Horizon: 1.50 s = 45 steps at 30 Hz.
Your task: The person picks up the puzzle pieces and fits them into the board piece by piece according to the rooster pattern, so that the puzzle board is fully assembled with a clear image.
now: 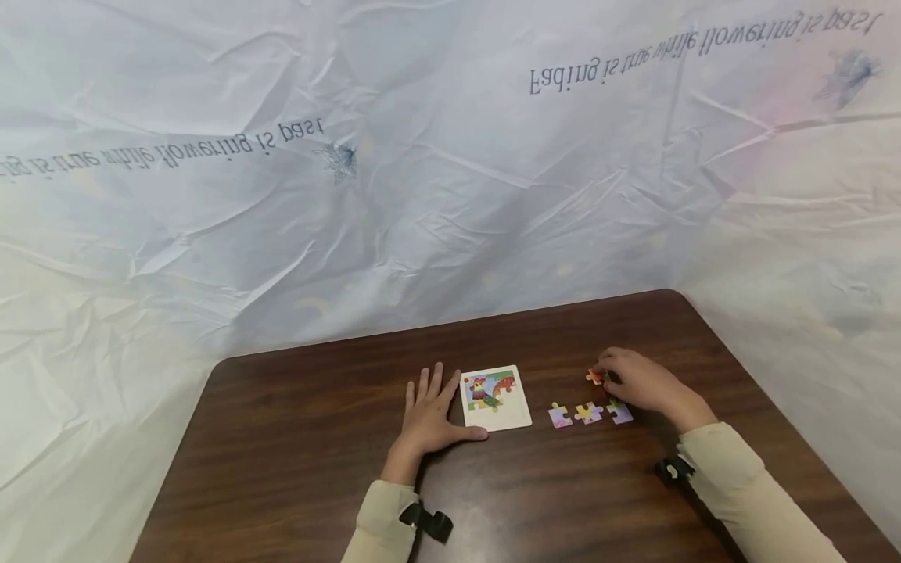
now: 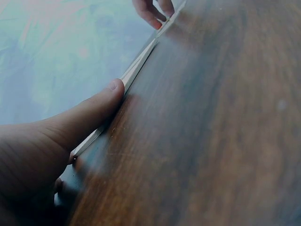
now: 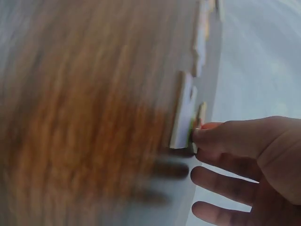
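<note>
A small square puzzle board (image 1: pixel 515 413) with a white border lies on the table, its upper part filled with pieces that show a colourful rooster. My left hand (image 1: pixel 428 418) rests flat beside it with fingers spread along the left edge. Its thumb (image 2: pixel 101 106) touches the near edge of the board. To the right of the board, my right hand (image 1: pixel 644 385) pinches an orange puzzle piece (image 1: pixel 594 377) between thumb and index finger, the other fingers loosely bent. Three loose pieces lie in a row nearby: a lilac-green one (image 1: pixel 559 416), a yellow-lilac one (image 1: pixel 589 413) and another lilac one (image 1: pixel 621 412).
The dark brown wooden table (image 1: pixel 296 453) has rounded far corners. Behind it and at both sides hangs a wrinkled pale sheet (image 1: pixel 436 195) with upside-down printed lettering. Black straps (image 1: pixel 425 521) sit at both wrists over cream sleeves.
</note>
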Tool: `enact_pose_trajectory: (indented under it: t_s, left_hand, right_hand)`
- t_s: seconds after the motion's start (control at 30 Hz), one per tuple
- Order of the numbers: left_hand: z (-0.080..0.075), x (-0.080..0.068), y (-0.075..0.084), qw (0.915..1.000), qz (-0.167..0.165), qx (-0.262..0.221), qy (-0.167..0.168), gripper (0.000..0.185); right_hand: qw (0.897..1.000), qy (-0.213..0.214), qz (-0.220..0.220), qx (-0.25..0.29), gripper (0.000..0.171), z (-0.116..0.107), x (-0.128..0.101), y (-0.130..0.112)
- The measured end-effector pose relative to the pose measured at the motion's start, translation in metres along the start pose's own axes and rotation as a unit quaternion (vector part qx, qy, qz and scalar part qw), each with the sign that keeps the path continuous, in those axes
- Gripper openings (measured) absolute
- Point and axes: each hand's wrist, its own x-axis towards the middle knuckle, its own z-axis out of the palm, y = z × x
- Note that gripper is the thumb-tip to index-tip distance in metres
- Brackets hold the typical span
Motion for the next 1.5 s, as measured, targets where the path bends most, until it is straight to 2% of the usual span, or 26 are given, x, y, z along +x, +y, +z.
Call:
enact_pose_trajectory:
  t_s: [0.13,0.33,0.47,0.57,0.7,0.83,1.17,1.33,1.5]
  left_hand:
    - [0.0,0.0,0.0,1.0,0.0,-0.002,-0.002,0.124]
    - [-0.002,0.002,0.0,1.0,-0.002,0.006,0.001,0.124]
    - [0.0,0.002,0.0,1.0,-0.002,0.005,-0.005,0.124]
    - [0.001,0.002,-0.001,0.9999,-0.004,0.009,-0.006,0.124]
    - [0.002,0.003,0.0,0.9999,0.0,0.012,-0.004,0.123]
    - [0.004,0.005,0.001,0.9999,0.007,0.011,-0.001,0.123]
    - [0.002,0.002,-0.001,0.9999,-0.001,0.01,-0.003,0.121]
    - [0.001,0.002,-0.001,0.9999,-0.002,0.011,-0.004,0.12]
    - [0.001,0.002,-0.001,0.9999,-0.001,0.015,-0.003,0.12]
  right_hand:
    - [0.999,0.009,0.008,-0.037,0.022,0.002,0.006,-0.001]
    - [0.998,0.002,0.015,-0.058,0.034,0.003,0.014,-0.002]
    - [0.997,0.022,0.012,-0.077,0.038,0.006,0.016,-0.003]
    - [0.997,0.035,0.004,-0.069,0.037,0.007,0.019,-0.008]
    - [0.999,0.034,-0.022,-0.033,0.024,0.008,0.025,-0.022]
    - [0.997,0.029,-0.067,-0.004,0.016,0.011,0.034,-0.041]
    - [0.988,-0.002,-0.154,0.009,0.018,0.024,0.061,-0.084]
    - [0.984,-0.014,-0.18,0.008,0.023,0.031,0.068,-0.095]
    - [0.982,-0.007,-0.191,0.009,0.02,0.034,0.07,-0.099]
